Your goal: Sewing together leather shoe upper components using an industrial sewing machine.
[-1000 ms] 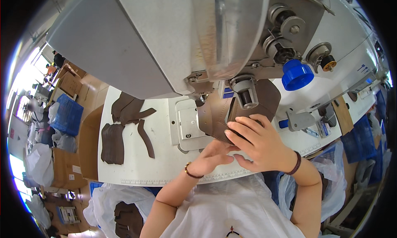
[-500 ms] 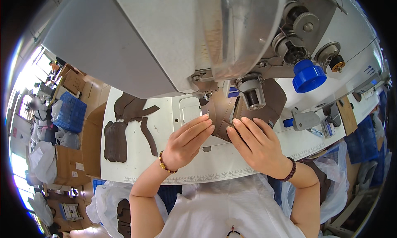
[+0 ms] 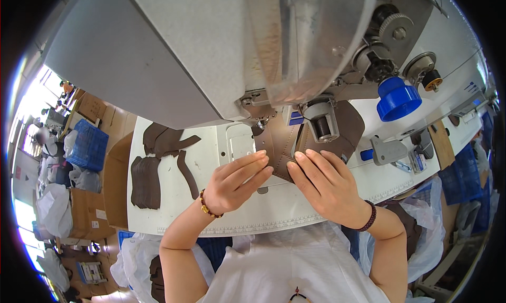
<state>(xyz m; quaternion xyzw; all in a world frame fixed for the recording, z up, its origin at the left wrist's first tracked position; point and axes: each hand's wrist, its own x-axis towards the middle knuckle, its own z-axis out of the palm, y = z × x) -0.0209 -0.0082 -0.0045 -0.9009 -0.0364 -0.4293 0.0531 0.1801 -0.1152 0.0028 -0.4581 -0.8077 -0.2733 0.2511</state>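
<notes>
White and wide, the tabletop (image 3: 174,213) carries a big grey sewing machine (image 3: 211,55) that hangs over the work; far off on the left there are blue crates and cardboard boxes on the floor.

A brown leather piece (image 3: 282,145) lies flat under the machine's foot (image 3: 319,121), right at the needle end; both hands are on it now. One second ago the left hand (image 3: 232,182) was tucked under the right one; half a second ago it had come out beside it; now it lies flat, fingers (image 3: 253,163) straight and close together, tips pressing the left edge of the piece. The right hand (image 3: 329,187) has slid a little lower; its fingers are also flat and narrow, tips on the bottom edge of the leather; neither hand grips anything, they only press down.

So the piece looks lined up and held steady from two sides, I think.

More brown leather shapes (image 3: 158,166) wait in a pile on the left of the tabletop; a blue knob (image 3: 398,97) sticks out on the right.
</notes>
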